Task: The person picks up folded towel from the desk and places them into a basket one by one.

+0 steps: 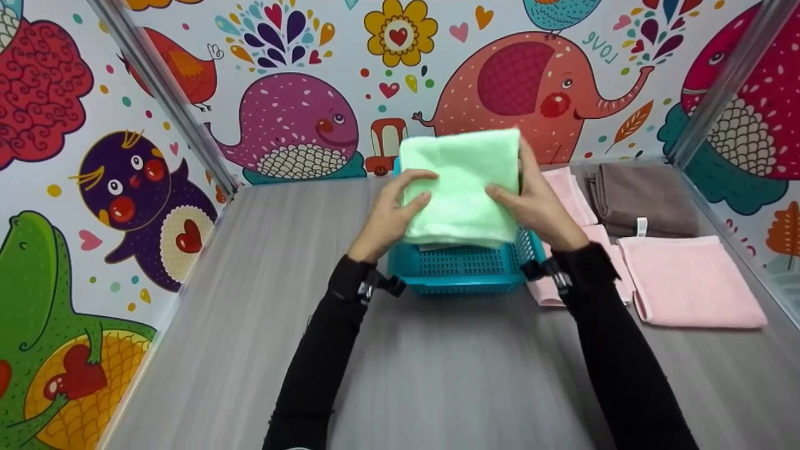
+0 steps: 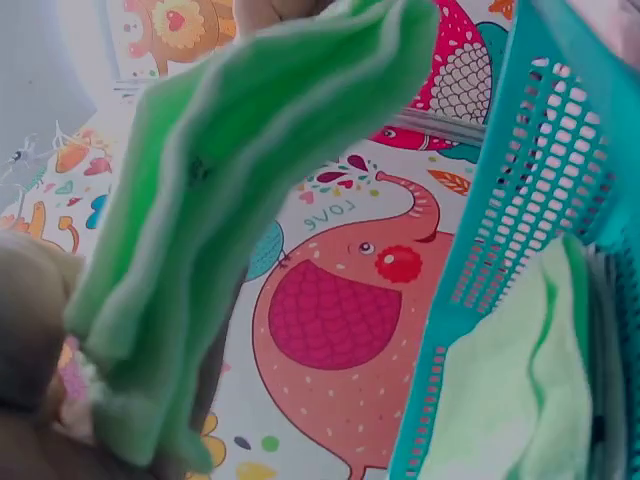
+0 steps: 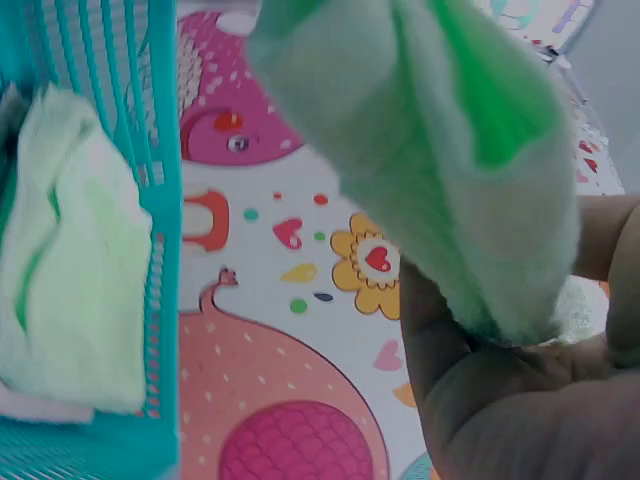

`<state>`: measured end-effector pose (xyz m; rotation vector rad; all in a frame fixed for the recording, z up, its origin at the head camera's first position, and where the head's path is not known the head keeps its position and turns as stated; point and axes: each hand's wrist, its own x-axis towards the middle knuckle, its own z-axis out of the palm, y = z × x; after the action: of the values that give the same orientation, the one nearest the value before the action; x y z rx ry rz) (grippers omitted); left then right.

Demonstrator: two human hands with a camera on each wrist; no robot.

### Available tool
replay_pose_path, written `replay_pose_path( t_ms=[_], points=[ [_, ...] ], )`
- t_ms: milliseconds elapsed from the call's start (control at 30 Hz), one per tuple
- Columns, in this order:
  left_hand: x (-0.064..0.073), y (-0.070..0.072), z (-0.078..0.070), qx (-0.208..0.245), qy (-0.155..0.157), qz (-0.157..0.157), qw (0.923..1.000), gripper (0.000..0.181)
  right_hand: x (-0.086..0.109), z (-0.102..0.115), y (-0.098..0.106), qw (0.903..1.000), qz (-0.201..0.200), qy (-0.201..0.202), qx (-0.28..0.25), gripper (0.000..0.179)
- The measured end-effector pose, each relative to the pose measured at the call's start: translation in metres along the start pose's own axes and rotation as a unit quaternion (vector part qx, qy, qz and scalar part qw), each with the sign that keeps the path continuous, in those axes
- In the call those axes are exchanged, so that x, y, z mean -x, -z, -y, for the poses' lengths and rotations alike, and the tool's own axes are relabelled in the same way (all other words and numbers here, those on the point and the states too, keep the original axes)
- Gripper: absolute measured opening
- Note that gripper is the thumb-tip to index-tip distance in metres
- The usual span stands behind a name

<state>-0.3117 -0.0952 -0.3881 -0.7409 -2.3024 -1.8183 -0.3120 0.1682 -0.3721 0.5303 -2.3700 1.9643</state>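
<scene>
A folded light green towel (image 1: 462, 187) is held up over the teal plastic basket (image 1: 462, 287) by both hands. My left hand (image 1: 394, 212) grips its left edge, thumb and fingers on the near face. On the opposite edge, my right hand (image 1: 544, 200) pinches it, thumb in front and fingers behind. The wrist views show the towel's stacked layers (image 2: 240, 180) from below. Inside the basket lies another folded green towel (image 3: 75, 260), with other cloth beside it. In the head view the held towel hides most of the basket's inside.
Right of the basket, folded pink towels (image 1: 694, 281) lie on the grey table (image 1: 269, 281), one partly behind the right forearm. A folded brown towel (image 1: 647, 197) with a white tag sits behind them. Printed panels (image 1: 300, 125) border the table at the back and sides.
</scene>
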Motion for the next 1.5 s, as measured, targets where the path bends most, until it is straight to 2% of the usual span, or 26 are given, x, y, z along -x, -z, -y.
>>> replay_pose_path(
  t_ms=[67, 133, 233, 333, 400, 467, 567, 700, 800, 900, 1000, 1100, 1167, 1333, 1500],
  points=[
    [-0.014, 0.004, -0.004, -0.034, 0.007, -0.001, 0.9994, 0.031, -0.016, 0.006, 0.000, 0.9986, -0.032, 0.021, 0.036, 0.098],
    [-0.027, 0.007, -0.006, -0.065, 0.022, -0.010, 0.9976, 0.031, -0.033, 0.009, 0.000, 0.9948, -0.056, 0.037, 0.077, 0.097],
    [-0.045, 0.009, -0.005, -0.095, 0.059, -0.026, 0.9934, 0.033, -0.057, 0.006, -0.002, 0.9888, -0.069, 0.052, 0.121, 0.074],
    [-0.061, 0.006, 0.004, -0.126, 0.095, -0.035, 0.9869, 0.034, -0.077, -0.004, -0.003, 0.9841, -0.070, 0.039, 0.159, 0.045],
    [-0.071, 0.004, 0.014, -0.151, 0.122, -0.031, 0.9805, 0.037, -0.086, -0.013, -0.003, 0.9829, -0.059, 0.012, 0.174, 0.038],
    [-0.079, 0.000, 0.025, -0.182, 0.151, -0.018, 0.9715, 0.044, -0.093, -0.026, -0.003, 0.9807, -0.036, -0.016, 0.191, 0.043],
    [-0.088, -0.004, 0.044, -0.234, 0.200, 0.007, 0.9513, 0.056, -0.099, -0.045, -0.004, 0.9750, 0.019, -0.060, 0.213, 0.059],
    [-0.090, -0.011, 0.064, -0.274, 0.250, 0.035, 0.9279, 0.062, -0.101, -0.067, -0.006, 0.9592, 0.092, -0.102, 0.247, 0.077],
    [-0.086, -0.019, 0.071, -0.315, 0.249, 0.049, 0.9145, 0.055, -0.100, -0.080, -0.006, 0.9458, 0.135, -0.138, 0.261, 0.084],
    [-0.082, -0.029, 0.073, -0.376, 0.229, 0.063, 0.8956, 0.049, -0.098, -0.087, -0.006, 0.9333, 0.161, -0.159, 0.279, 0.090],
    [-0.080, -0.035, 0.074, -0.421, 0.218, 0.077, 0.8772, 0.044, -0.098, -0.090, -0.007, 0.9266, 0.164, -0.167, 0.294, 0.093],
    [-0.080, -0.040, 0.074, -0.451, 0.210, 0.097, 0.8621, 0.041, -0.098, -0.091, -0.007, 0.9256, 0.142, -0.161, 0.312, 0.093],
    [-0.080, -0.042, 0.074, -0.456, 0.206, 0.114, 0.8582, 0.041, -0.097, -0.092, -0.008, 0.9277, 0.121, -0.155, 0.317, 0.092],
    [-0.077, -0.045, 0.076, -0.449, 0.216, 0.133, 0.8568, 0.046, -0.093, -0.097, -0.010, 0.9283, 0.081, -0.142, 0.334, 0.087],
    [-0.072, -0.044, 0.077, -0.451, 0.238, 0.146, 0.8480, 0.049, -0.093, -0.099, -0.015, 0.9139, 0.098, -0.158, 0.361, 0.091]
  ],
)
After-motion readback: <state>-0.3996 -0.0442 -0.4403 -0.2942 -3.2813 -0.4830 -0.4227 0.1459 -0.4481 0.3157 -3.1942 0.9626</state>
